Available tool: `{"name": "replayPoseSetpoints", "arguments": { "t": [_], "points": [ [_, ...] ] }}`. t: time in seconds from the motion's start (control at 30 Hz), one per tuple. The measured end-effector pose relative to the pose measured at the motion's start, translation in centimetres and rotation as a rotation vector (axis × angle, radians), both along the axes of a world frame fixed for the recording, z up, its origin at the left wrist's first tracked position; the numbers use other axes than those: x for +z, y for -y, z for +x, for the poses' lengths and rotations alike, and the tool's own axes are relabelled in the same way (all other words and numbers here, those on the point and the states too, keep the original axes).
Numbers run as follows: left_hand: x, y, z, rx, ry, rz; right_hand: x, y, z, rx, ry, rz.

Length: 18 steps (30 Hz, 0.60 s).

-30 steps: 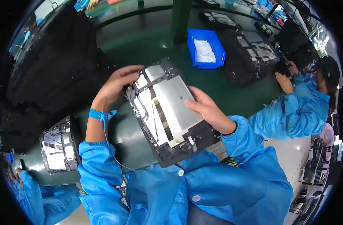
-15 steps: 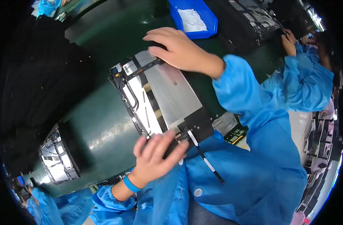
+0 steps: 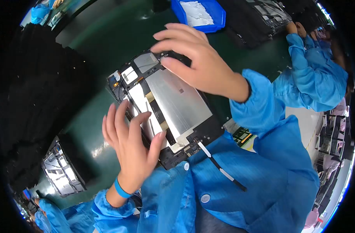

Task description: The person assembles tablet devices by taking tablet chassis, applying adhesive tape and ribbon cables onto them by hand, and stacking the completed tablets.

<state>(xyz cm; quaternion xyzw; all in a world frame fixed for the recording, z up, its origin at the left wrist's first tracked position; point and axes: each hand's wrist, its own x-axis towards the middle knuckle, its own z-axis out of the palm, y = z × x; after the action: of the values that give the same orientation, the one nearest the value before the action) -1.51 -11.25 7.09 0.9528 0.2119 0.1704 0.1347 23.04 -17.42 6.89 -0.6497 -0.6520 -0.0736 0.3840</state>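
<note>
A black device assembly (image 3: 181,101) with a large silver plate and white strips lies tilted on the green table's front part. My left hand (image 3: 132,138), with a blue band at the wrist, is spread over its left edge, fingertips near the white strip. Over the top right corner is my right hand (image 3: 197,58), fingers apart and slightly curved, with the thumb by the silver plate. A thin black-and-white flex strip (image 3: 222,169) hangs from the assembly's lower edge over the blue gown.
The green table (image 3: 94,128) carries another device assembly (image 3: 61,169) at the left. A large black pile (image 3: 37,93) stands at the far left. Behind are a blue bin (image 3: 218,19) with white pieces and more assemblies (image 3: 268,15). A co-worker's blue sleeve (image 3: 313,73) is at the right.
The assembly has gone from being held in both hands to lying on the table. My hands have opened, the right moving to its top corner. The flex strip now hangs out past the lower edge.
</note>
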Motion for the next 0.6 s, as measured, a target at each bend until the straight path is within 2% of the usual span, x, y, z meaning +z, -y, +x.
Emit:
{"name": "replayPoseSetpoints", "arguments": {
  "t": [0.17, 0.27, 0.33, 0.4, 0.6],
  "points": [
    [-1.1, -0.8, 2.2, -0.131, 0.283, -0.251, 0.2, 3.0, -2.2, 0.042, -0.117, -0.040],
    [-1.3, -0.9, -0.5, -0.344, 0.409, 0.291, 0.0, 4.5, -3.1, 0.172, -0.222, -0.108],
    [-1.3, -0.6, -1.4, -0.461, 0.441, 0.453, -0.3, 5.1, -4.1, 0.291, -0.289, -0.112],
    [-1.2, -0.2, -1.5, -0.471, 0.406, 0.495, -0.2, 5.5, -4.9, 0.424, -0.350, -0.169],
    [-1.3, -0.3, -1.3, -0.551, 0.362, 0.608, 0.1, 5.4, -6.0, 0.435, -0.256, -0.258]
  ]
}}
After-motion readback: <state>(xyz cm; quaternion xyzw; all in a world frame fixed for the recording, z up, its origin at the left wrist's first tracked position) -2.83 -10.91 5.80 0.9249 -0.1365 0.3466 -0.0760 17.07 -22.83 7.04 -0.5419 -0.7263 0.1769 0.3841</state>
